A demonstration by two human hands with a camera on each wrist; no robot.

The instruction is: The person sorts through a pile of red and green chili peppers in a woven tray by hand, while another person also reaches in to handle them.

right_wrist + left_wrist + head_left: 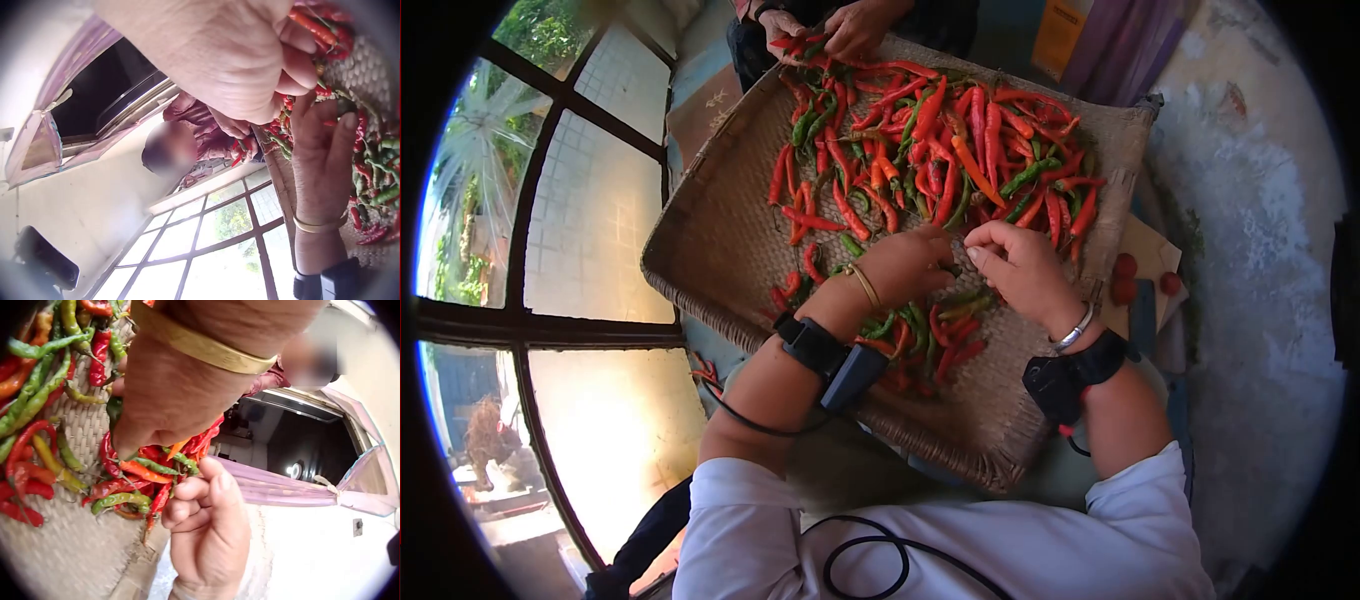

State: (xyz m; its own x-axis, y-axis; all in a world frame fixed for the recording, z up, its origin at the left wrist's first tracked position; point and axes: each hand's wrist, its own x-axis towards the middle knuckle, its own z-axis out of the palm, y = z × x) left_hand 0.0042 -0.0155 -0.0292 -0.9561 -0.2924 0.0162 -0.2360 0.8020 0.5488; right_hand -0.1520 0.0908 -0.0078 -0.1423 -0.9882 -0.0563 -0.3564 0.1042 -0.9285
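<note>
- Head view: our left hand [915,262] and right hand [1022,268] meet at the tray's centre, both grips pinched narrow on one small chilli [956,268], probably to nip its stem.
- The main chilli pile [940,150] sits at 12 o'clock.
- Another person's hands [830,30] sort at 11 o'clock.
- The woven tray [720,230] sits beside a window [550,230] at 9 o'clock.

Just under the left hand's [910,262] grip, the chillies [930,140] look glossy and smooth-skinned (some wrinkled). They lie on a coarse, matt woven tray [720,230] of rough fibre. The bangle [865,285] behind that grip is polished yellow metal; the sleeves [1140,540] are soft matt cloth.
</note>
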